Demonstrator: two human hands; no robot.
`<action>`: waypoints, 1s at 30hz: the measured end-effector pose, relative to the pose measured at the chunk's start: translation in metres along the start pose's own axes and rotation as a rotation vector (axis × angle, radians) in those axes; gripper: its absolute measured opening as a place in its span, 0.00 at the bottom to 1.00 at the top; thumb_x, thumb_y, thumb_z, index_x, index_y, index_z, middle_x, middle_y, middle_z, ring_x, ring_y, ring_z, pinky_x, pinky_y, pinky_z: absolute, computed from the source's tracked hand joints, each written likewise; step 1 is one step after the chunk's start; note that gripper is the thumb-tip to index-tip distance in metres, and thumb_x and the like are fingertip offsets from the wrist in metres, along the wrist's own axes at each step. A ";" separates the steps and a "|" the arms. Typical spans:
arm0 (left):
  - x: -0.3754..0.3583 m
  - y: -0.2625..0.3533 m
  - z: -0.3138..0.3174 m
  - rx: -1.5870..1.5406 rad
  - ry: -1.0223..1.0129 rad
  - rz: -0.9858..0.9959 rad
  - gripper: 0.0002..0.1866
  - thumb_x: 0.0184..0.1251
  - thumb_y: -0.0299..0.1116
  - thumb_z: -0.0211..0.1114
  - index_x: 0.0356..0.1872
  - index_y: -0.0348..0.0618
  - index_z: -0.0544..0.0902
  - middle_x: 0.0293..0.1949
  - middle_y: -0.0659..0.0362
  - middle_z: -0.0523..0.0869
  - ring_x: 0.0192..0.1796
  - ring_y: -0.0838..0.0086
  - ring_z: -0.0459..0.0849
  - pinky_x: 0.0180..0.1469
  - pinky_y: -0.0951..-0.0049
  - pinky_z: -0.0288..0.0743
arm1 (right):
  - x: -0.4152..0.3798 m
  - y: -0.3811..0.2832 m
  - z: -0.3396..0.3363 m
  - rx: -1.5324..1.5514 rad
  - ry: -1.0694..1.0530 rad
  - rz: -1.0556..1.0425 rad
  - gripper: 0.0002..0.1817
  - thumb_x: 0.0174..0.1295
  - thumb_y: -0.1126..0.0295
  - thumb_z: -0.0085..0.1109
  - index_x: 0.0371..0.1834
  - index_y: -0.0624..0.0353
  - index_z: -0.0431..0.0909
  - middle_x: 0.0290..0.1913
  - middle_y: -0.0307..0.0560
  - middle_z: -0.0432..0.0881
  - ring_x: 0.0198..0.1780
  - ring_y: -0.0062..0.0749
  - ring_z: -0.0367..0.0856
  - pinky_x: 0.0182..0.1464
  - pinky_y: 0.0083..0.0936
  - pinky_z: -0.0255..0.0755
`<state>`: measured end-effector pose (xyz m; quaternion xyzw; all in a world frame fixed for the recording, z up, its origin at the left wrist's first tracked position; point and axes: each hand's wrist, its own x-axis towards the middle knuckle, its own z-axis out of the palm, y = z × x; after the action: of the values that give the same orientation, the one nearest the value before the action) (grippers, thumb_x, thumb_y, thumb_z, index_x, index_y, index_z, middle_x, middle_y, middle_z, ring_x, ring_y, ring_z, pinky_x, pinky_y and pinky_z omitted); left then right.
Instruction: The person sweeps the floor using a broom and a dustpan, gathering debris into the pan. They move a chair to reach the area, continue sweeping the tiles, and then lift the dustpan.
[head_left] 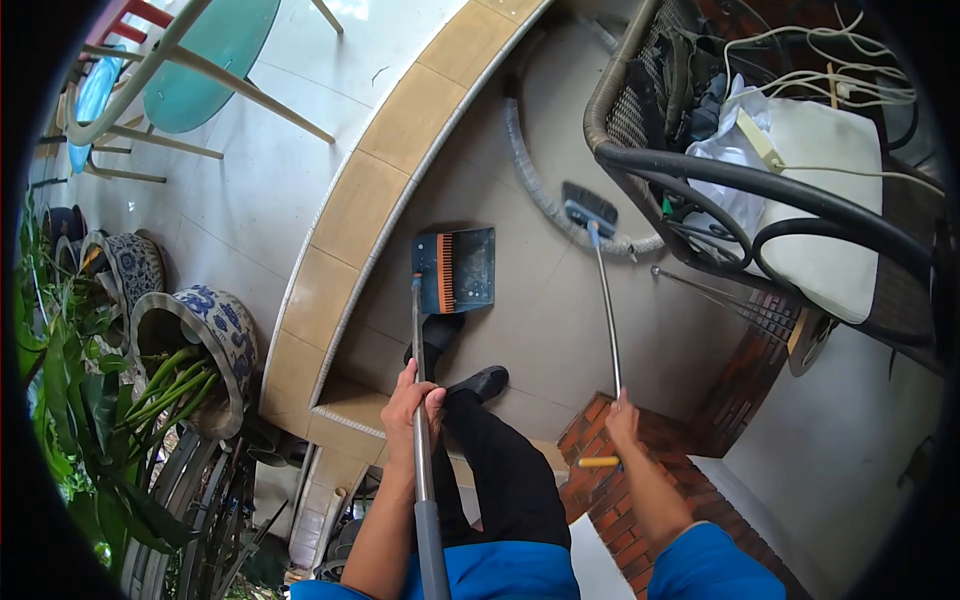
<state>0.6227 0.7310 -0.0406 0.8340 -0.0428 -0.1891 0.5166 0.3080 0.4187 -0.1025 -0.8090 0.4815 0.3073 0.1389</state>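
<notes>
Fingers wrapped round a grey metal pole, my left hand (412,405) holds the long-handled dustpan (468,270). The dustpan, blue-grey with an orange comb edge, rests on the floor in front of my shoes. Out to the right, my right hand (622,422) is closed on the thin metal handle of a broom (592,212). The broom's dark bristle head lies against a grey ribbed hose (525,165) that curves over the floor.
A tan tiled step edge (325,250) curves along the left. Blue-and-white plant pots (215,330) and a glass table (215,70) stand beyond it. At the upper right a wicker chair (625,95) holds cables and a white cushion (825,200). Brickwork (640,510) is at the lower right.
</notes>
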 end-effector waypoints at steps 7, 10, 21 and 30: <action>-0.001 -0.002 -0.002 0.098 -0.078 -0.009 0.16 0.66 0.39 0.62 0.28 0.33 0.79 0.29 0.41 0.82 0.57 0.47 0.78 0.49 0.63 0.76 | 0.238 -0.130 -0.095 0.348 0.156 0.084 0.11 0.63 0.67 0.46 0.44 0.62 0.72 0.24 0.56 0.79 0.17 0.44 0.78 0.20 0.39 0.73; 0.000 0.004 -0.006 0.077 -0.056 -0.080 0.17 0.67 0.39 0.62 0.28 0.32 0.79 0.28 0.41 0.81 0.58 0.50 0.78 0.48 0.65 0.75 | 0.214 -0.116 -0.083 0.374 0.255 0.111 0.16 0.64 0.67 0.46 0.52 0.60 0.70 0.23 0.54 0.78 0.15 0.42 0.77 0.18 0.37 0.73; 0.001 0.005 0.006 0.103 -0.035 0.037 0.17 0.67 0.38 0.61 0.25 0.31 0.77 0.16 0.53 0.69 0.28 0.61 0.81 0.62 0.56 0.69 | 0.091 -0.108 -0.032 0.829 -0.058 0.251 0.12 0.68 0.69 0.41 0.50 0.61 0.67 0.21 0.44 0.70 0.12 0.29 0.68 0.11 0.27 0.63; 0.003 0.009 0.005 0.047 -0.031 0.021 0.16 0.67 0.34 0.60 0.24 0.30 0.76 0.13 0.57 0.64 0.19 0.73 0.61 0.64 0.55 0.67 | -0.010 -0.083 -0.064 0.284 -0.026 0.004 0.24 0.66 0.70 0.44 0.65 0.64 0.62 0.25 0.58 0.79 0.25 0.47 0.79 0.29 0.40 0.73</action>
<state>0.6250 0.7220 -0.0349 0.8424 -0.0640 -0.1954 0.4980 0.3993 0.4336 -0.0532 -0.7762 0.5198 0.2466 0.2577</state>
